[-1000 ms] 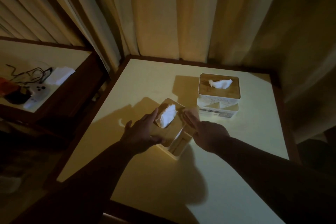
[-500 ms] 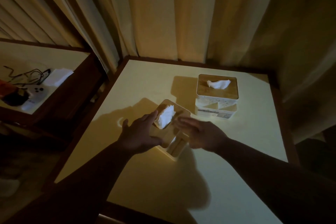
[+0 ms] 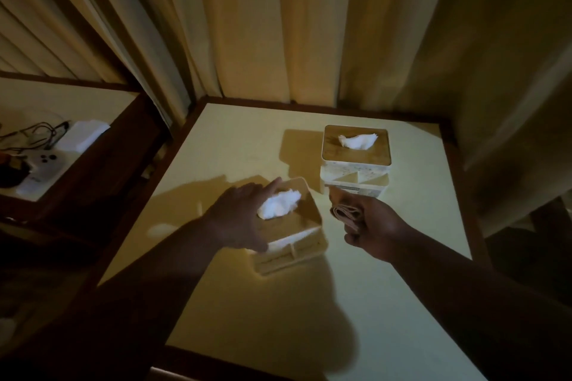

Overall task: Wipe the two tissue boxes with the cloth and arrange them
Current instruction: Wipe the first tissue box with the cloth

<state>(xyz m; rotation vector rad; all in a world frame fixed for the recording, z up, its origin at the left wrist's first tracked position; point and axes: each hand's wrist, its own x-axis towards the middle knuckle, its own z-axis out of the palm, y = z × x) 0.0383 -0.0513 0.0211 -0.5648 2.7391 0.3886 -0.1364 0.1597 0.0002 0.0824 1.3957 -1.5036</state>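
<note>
Two hands work low over the pale table (image 3: 402,303), in dim light. At centre frame the left hand (image 3: 238,219) lies spread across the near tissue box (image 3: 297,235), fingers straight, the forefinger reaching to its far rim beside the white tissue (image 3: 280,207), the thumb down its front edge. Just right of that box, apart from it, the right hand (image 3: 371,223) is curled tight around a folded cloth (image 3: 343,213), whose end pokes out above the fist. Higher up, right of centre, the second tissue box (image 3: 356,161) stands upright, untouched, the cloth's tip just before its lower front.
</note>
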